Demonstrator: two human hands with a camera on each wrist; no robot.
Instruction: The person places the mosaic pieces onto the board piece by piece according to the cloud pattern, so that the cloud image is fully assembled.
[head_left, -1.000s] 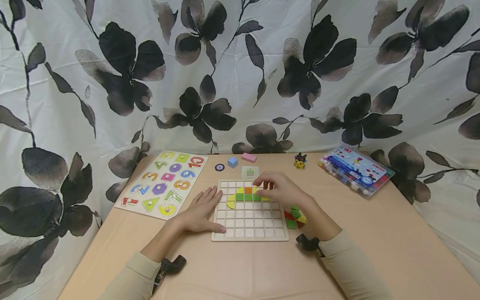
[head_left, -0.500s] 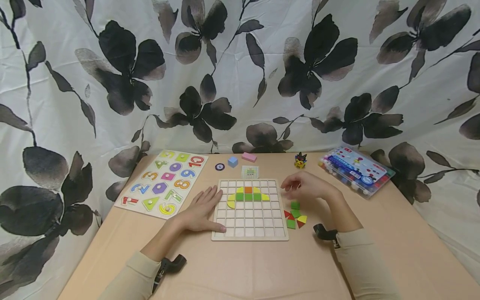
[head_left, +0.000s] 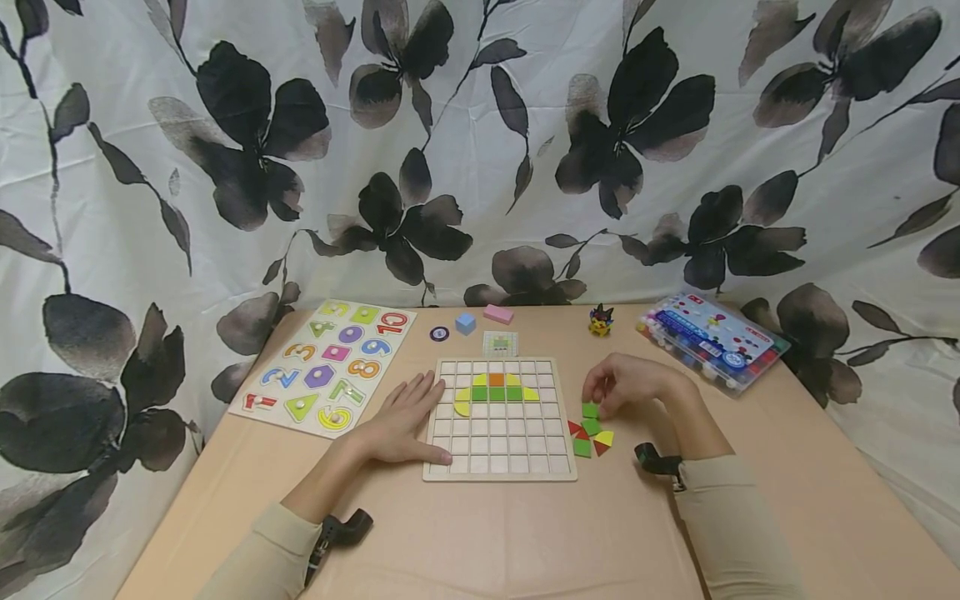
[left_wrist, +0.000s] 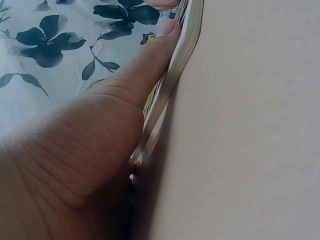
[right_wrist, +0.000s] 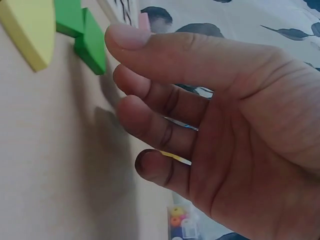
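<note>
A pale wooden grid board lies on the table, with green, yellow and orange tiles set in its upper cells. My left hand rests flat along its left side, fingers straight, the thumb over the board's edge. My right hand hovers right of the board, fingers loosely bent, beside a green square tile. In the right wrist view the thumb tip is near a green tile, with no tile seen between the fingers; the index finger is mostly hidden. Below lie more loose tiles: green, red triangles and a yellow piece.
A small pattern card lies behind the board, near a blue cube, pink block and dark round disc. At left is a number puzzle board; at right, a toy figure and a bead box.
My right hand has left the upper right of the tile pattern and moved right, then down beside the loose tiles. A yellow tile shows at the pattern's right end. My left hand stays put.
</note>
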